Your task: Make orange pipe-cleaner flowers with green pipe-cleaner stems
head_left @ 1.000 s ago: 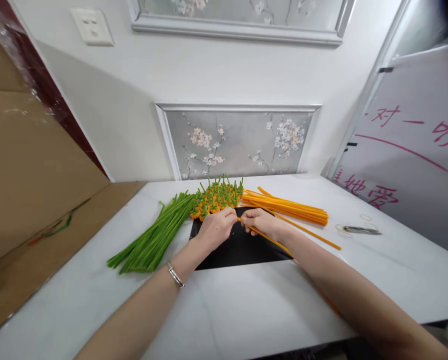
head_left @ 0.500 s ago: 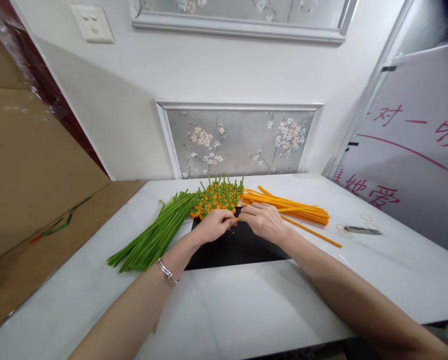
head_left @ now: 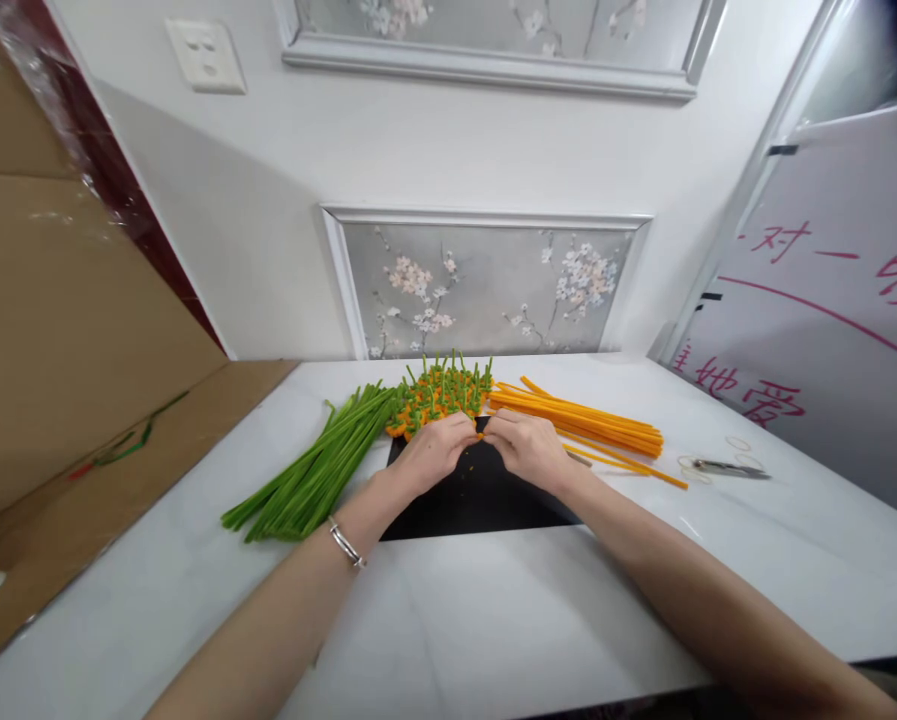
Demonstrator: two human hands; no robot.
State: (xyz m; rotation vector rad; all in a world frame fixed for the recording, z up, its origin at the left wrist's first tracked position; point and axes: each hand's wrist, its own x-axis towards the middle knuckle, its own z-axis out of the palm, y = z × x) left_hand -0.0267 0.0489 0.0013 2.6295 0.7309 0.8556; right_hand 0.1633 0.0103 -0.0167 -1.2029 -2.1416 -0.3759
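Observation:
Over the black mat [head_left: 485,505], my left hand [head_left: 440,448] and my right hand [head_left: 529,448] meet almost fingertip to fingertip. Both are closed in a pinch on a small orange pipe cleaner piece [head_left: 481,435], mostly hidden by the fingers. Just behind them stands a cluster of small orange pipe cleaner pieces with green stems [head_left: 439,390] pointing up. Long green pipe cleaners [head_left: 309,470] lie in a pile left of the mat. Right of my hands is a bundle of orange pipe cleaners [head_left: 590,418], with a few loose ones in front of it.
Scissors [head_left: 731,468] lie at the right among thin rubber bands [head_left: 737,443]. Tiny orange bits dot the mat. Cardboard [head_left: 80,330] borders the white table [head_left: 448,620] on the left. A panelled wall [head_left: 485,150] rises behind, and a board with red writing [head_left: 830,270] stands at the right.
My fingertips have shifted slightly at the orange piece, with the left hand turned more palm-down. The whole view has moved a little, so everything sits slightly further right.

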